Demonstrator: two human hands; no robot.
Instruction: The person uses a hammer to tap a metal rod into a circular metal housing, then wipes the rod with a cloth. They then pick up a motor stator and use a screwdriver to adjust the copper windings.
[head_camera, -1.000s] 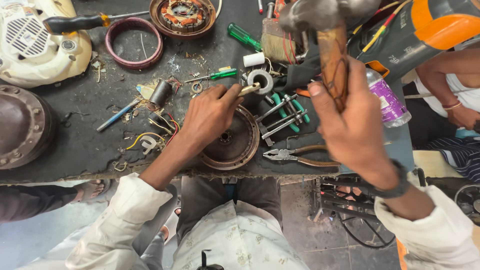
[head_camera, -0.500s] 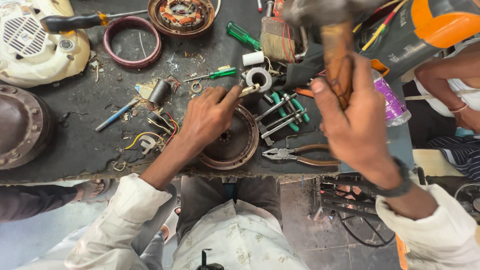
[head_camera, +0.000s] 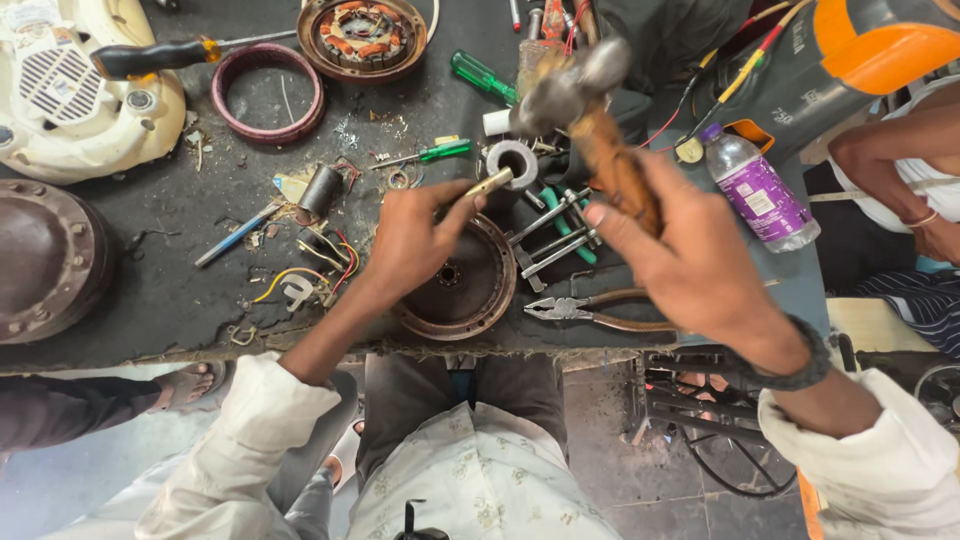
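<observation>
Raised above the bench, a hammer (head_camera: 570, 95) is gripped firmly by the right hand (head_camera: 700, 265) on its wooden handle. A brass punch (head_camera: 490, 183) is pinched by the left hand (head_camera: 415, 240), closed around it, over the round motor cover (head_camera: 465, 290) at the bench edge. If the blow is not straight, the punch can slip and the fingers (head_camera: 455, 205) can be hit, or the cover dented.

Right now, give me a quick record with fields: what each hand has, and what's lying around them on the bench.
left hand: holds a brass punch over the round motor housing
right hand: grips a raised hammer by its wooden handle
beside housing: pliers, green screwdrivers
bench rear: copper-wound stator, plastic bottle
bench: dark worktop
</observation>
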